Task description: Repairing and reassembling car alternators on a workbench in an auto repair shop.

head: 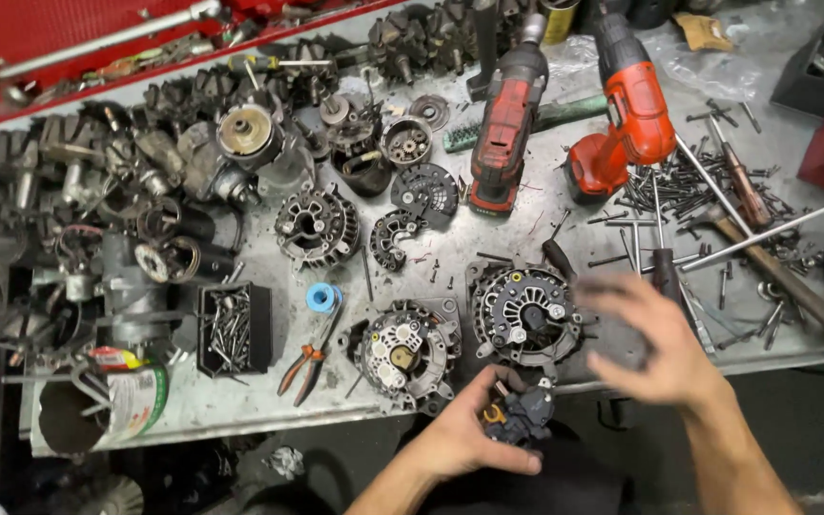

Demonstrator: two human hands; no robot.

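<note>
1. The left hand (pixel 464 434) is curled around a small dark plastic part with an orange clip (pixel 519 417), thumb under it and fingers closed over its top; the part sits at the near edge of the grey metal workbench (pixel 488 250), just below a round black-and-silver alternator (pixel 525 313).
2. The right hand (pixel 655 343) is blurred, fingers spread wide and holding nothing; it hovers over the bench edge, just right of that alternator.
3. A second silver alternator with a brass-coloured centre (pixel 404 353) lies left of the first, near the left hand; orange-handled pliers (pixel 309 360) lie further left beside a black tray of screws (pixel 233 329).
4. Two red-and-black cordless drivers (pixel 507 119) (pixel 627 110) lie at the far side; loose long bolts (pixel 689 191) are scattered to the right.
</note>
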